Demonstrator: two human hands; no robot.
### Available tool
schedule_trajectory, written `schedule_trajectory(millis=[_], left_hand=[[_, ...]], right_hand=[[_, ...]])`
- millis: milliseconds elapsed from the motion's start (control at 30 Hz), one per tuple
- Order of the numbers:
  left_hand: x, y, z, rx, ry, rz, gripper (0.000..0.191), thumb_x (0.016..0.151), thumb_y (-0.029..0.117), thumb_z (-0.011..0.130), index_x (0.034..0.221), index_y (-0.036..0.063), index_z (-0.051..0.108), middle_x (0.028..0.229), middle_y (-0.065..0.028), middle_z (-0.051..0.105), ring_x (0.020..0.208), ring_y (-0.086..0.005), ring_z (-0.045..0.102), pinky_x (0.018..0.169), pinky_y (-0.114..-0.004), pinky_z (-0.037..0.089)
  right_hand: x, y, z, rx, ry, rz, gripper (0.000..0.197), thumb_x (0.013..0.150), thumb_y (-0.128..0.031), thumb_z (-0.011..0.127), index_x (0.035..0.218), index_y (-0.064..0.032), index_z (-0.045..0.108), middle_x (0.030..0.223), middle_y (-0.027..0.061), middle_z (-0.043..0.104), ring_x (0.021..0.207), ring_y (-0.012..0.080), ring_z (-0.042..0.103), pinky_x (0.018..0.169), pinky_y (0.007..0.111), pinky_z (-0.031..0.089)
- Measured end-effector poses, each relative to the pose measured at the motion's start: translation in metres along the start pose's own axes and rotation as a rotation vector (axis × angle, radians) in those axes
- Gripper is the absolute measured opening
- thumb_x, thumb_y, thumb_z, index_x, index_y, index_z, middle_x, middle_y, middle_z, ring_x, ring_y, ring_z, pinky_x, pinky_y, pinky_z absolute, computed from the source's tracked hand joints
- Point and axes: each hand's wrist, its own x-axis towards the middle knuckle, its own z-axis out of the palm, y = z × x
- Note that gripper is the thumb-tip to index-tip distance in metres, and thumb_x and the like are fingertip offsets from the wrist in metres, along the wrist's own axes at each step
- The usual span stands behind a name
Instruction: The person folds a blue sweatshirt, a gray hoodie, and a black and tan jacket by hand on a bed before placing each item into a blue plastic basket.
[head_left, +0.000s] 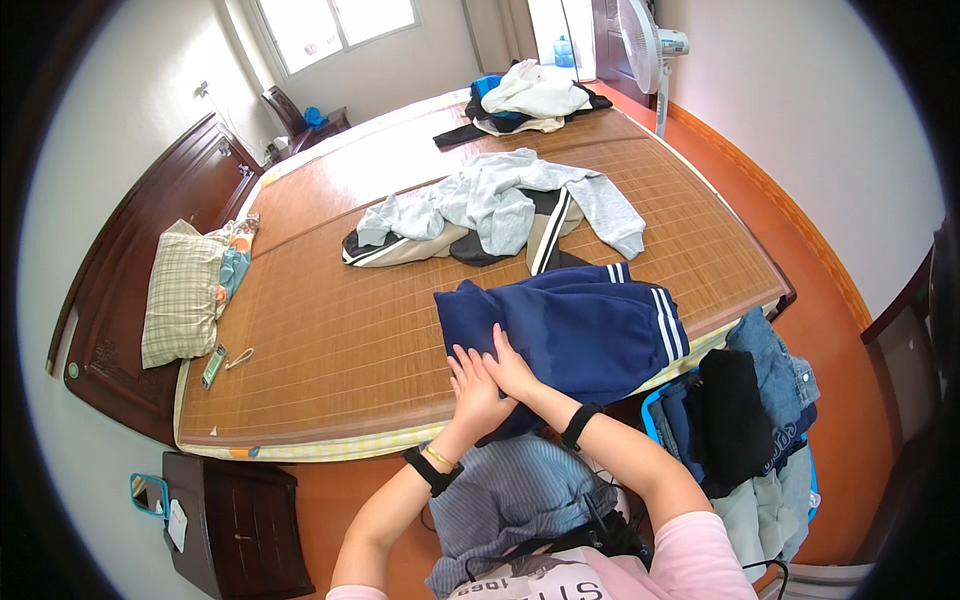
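A navy blue garment with white double stripes at its ends (577, 337) lies folded along the near edge of the bed, part of it hanging over. Both of my hands rest on its left part, close together. My left hand (478, 386) lies flat with fingers spread, at the garment's left edge. Touching it, my right hand (511, 367) presses on the fabric, thumb and fingers apart. Beyond the garment, a light grey sweatshirt (487, 202) is spread loosely over a black and beige garment with white stripes (551, 232).
Further back on the bed mat (322, 315) is a heap of clothes (532, 97). A plaid pillow (180, 292) and a remote control (214, 366) lie at left. A blue basket full of clothes (731, 420) stands at right. A standing fan (660, 67) is beyond the bed.
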Motion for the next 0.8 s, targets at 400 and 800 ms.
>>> schedule_trajectory(millis=[400, 800], left_hand=[[0.004, 0.003, 0.007, 0.102, 0.012, -0.034, 0.101, 0.075, 0.042, 0.068, 0.139, -0.0155, 0.015, 0.146, -0.0405, 0.002, 0.136, -0.0561, -0.002, 0.105, -0.066, 0.015], [-0.018, -0.057, -0.007, -0.330, -0.024, 0.164, 0.063, 0.096, 0.027, 0.044, 0.145, -0.0027, 0.017, 0.152, -0.0273, 0.006, 0.141, -0.0450, 0.003, 0.114, -0.047, 0.012]], right_hand=[[0.004, 0.003, -0.009, -0.078, -0.009, 0.018, 0.072, 0.085, -0.024, 0.053, 0.143, 0.0037, 0.021, 0.115, 0.0343, 0.055, 0.107, 0.0413, 0.057, 0.091, 0.040, 0.046], [0.011, -0.023, -0.012, -0.265, -0.022, 0.159, 0.076, 0.075, -0.033, 0.061, 0.134, 0.0094, 0.037, 0.115, 0.0321, 0.057, 0.109, 0.0403, 0.057, 0.094, 0.041, 0.046]])
